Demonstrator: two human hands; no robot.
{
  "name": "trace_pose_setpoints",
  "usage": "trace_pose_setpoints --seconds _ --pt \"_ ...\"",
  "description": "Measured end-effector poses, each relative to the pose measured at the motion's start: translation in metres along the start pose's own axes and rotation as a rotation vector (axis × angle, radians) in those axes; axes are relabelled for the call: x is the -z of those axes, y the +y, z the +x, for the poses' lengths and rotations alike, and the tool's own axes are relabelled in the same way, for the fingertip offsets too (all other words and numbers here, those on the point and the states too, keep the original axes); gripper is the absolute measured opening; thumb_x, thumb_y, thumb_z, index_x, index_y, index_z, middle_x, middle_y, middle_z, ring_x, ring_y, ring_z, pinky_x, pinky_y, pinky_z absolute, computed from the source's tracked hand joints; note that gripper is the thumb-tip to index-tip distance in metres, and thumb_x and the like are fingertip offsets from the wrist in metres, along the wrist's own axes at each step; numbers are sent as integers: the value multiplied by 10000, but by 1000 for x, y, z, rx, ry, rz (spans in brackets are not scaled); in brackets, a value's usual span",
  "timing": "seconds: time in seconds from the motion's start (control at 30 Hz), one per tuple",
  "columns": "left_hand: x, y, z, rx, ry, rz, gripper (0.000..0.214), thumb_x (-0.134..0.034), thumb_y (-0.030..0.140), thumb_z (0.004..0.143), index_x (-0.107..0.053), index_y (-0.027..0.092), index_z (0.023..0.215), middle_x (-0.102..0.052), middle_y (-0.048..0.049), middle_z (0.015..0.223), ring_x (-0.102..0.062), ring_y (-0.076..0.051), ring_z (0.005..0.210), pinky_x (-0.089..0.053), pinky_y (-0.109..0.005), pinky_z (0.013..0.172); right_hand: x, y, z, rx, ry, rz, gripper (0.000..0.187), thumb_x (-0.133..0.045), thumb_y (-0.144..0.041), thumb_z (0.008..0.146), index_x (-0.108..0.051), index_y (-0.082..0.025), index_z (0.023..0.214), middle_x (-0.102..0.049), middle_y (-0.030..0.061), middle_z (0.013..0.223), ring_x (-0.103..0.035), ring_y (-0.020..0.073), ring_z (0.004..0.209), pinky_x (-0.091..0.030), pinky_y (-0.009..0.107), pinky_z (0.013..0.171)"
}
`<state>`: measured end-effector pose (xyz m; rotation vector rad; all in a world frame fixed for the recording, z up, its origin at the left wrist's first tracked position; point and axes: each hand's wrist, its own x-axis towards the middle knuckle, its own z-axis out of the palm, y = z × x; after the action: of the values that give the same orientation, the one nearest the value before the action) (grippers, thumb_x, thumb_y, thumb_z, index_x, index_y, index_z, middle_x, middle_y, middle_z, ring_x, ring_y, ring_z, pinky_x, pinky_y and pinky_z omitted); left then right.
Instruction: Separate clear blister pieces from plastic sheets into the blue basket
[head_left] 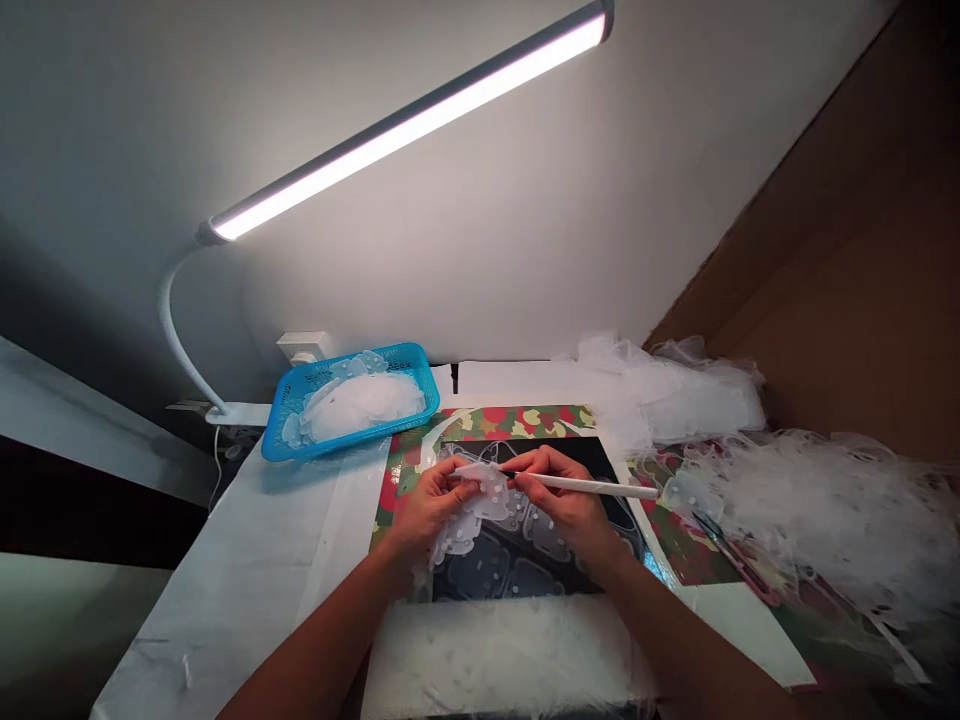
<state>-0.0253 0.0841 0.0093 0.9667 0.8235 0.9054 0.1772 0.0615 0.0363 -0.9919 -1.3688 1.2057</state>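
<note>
My left hand [439, 500] pinches a bunch of thin, translucent white cut-out pieces [491, 497] with small holes in them. In my right hand [566, 500] is a slim tool with a long white handle [622, 489]. Its dark tip meets the pieces close to my left fingertips, too small to make out what kind it is. Beneath both hands lies a black mat [585, 455], where a clear sheet with several rounded cut-out shapes [480, 568] is spread.
A blue plastic basket [352, 432] of similar white pieces stands back left, by a lit lamp [420, 125]. Heaps of white film scraps [832, 510] and a film stack [667, 395] lie right. A red-handled tool, seemingly scissors [750, 575], rests near them.
</note>
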Motion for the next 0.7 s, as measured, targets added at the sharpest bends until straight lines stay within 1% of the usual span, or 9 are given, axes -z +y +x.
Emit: trace_pose_setpoints --seconds 0.17,0.33,0.43,0.57,0.7 --pt "-4 4 -5 18 -31 -1 361 -784 438 718 -585 155 820 -589 12 675 -492 -79 527 -330 -179 495 -2 -8 -5 57 -17 -26 224 -656 -368 860 -603 -213 706 -705 70 996 -635 210 863 -502 343 764" --pt "-4 5 -6 -6 -65 -8 303 -764 396 759 -590 153 812 -594 8 683 -483 -77 536 -338 -178 504 -2 -8 -6 102 16 -80 226 -657 -335 865 -588 -210 690 -671 78 1113 -622 218 937 -495 344 780" --pt "-4 4 -7 -14 -77 -9 271 -749 375 781 -597 154 817 -600 8 685 -482 -74 535 -335 -175 500 -2 -9 -6 131 24 -114 222 -657 -316 866 -580 -213 686 -660 78 1139 -613 222 962 -484 355 807" --pt "-3 3 -7 -16 -72 -8 273 -748 378 783 -601 150 814 -593 10 679 -484 -72 537 -329 -172 495 -1 -10 -7 126 11 -123 240 -650 -328 870 -562 -218 676 -654 76 1145 -612 208 900 -493 358 785" --pt "-3 3 -6 -12 -60 -3 296 -758 394 767 -597 149 805 -578 16 669 -478 -72 536 -324 -173 492 -1 -10 -9 139 -8 -128 238 -649 -326 872 -560 -219 680 -650 71 1147 -612 199 884 -498 359 799"
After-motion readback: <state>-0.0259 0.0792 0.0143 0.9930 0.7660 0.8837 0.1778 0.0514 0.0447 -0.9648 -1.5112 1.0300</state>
